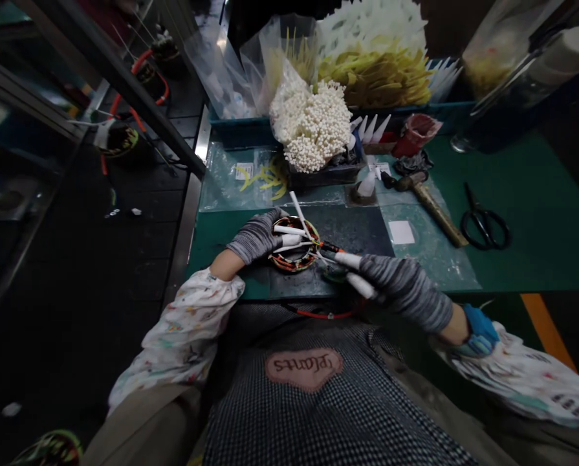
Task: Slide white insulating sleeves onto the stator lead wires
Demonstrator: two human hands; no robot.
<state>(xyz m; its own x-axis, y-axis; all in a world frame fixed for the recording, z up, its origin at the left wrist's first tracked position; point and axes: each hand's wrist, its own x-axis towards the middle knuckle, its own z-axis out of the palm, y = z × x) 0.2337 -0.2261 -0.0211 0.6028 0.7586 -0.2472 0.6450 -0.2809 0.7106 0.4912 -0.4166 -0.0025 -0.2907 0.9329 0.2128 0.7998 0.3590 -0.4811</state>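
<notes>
Head view: wound stator ring (295, 266) lies on a dark mat (367, 228) on the green table (526, 207), left hand (256, 238) with its fingers gripping the near-left rim; right hand (405, 285) has its fingers at the orange-marked lead (332, 248), though whether pinched on it, cannot tell. Likely hazard: a hard tug on that lead against a slack left hold could skew the ring or scrape thin strands. Materials: grey knit gloves, smooth white tube (297, 208) tilted upward, reddish windings in a round, shallow band.
</notes>
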